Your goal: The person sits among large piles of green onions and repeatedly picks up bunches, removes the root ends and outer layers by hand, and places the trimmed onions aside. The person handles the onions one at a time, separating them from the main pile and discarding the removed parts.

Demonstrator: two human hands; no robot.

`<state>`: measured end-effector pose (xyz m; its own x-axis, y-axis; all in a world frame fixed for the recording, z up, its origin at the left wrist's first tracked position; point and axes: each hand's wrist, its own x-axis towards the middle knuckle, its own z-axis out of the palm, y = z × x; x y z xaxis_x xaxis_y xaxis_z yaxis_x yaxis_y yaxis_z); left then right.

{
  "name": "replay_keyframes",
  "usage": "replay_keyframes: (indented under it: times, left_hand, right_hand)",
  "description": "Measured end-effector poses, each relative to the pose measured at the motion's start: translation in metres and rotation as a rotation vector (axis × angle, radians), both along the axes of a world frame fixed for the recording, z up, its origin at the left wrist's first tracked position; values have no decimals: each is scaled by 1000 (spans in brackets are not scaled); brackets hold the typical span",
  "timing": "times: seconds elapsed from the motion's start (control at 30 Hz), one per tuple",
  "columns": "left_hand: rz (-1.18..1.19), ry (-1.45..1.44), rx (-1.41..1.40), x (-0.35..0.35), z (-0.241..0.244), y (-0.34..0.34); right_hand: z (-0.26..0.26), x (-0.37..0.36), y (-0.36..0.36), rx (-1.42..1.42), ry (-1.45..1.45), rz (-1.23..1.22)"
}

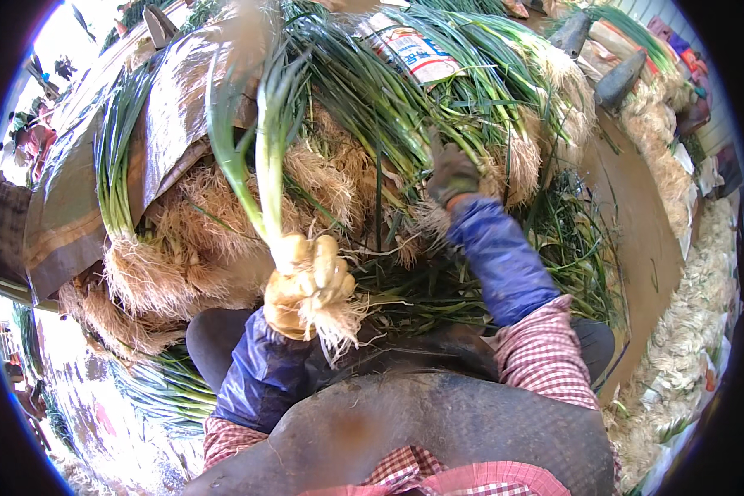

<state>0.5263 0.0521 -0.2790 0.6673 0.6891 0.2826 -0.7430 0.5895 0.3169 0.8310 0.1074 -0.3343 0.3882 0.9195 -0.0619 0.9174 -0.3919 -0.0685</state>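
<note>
My left hand (310,279), in a yellowish glove, is shut on a bunch of green onions (270,155) at the lower centre. Its leaves point up and its pale roots hang below the fist. My right hand (454,173), in a dark, dirty glove, reaches into the pile right of centre, among onion stems and roots. Whether its fingers grip any of them cannot be seen. Bundles of green onions (372,93) with long roots spread across the upper middle. Another bunch of green onions (116,186) leans on a brown sheet at the left.
A brown tarpaulin (68,204) covers part of the pile at left. Loose green leaves (576,242) lie right of my forearm. A printed white bag (418,53) rests among the bundles. Grey boot-like objects (620,80) show at upper right, above rows of pale roots (682,322).
</note>
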Motion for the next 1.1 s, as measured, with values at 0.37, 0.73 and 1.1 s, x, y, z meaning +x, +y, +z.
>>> replay_keyframes:
  times: [0.37,0.73,1.1]
  left_hand:
    - [-4,65,-103,-4,-23,2]
    - [-75,185,-209,13,-36,-7]
    - [-52,164,-164,1,-38,-4]
  right_hand:
    - [85,91,22,434,-270,-173]
    - [-17,-47,49,-139,416,-143]
    - [78,37,3,91,276,-382]
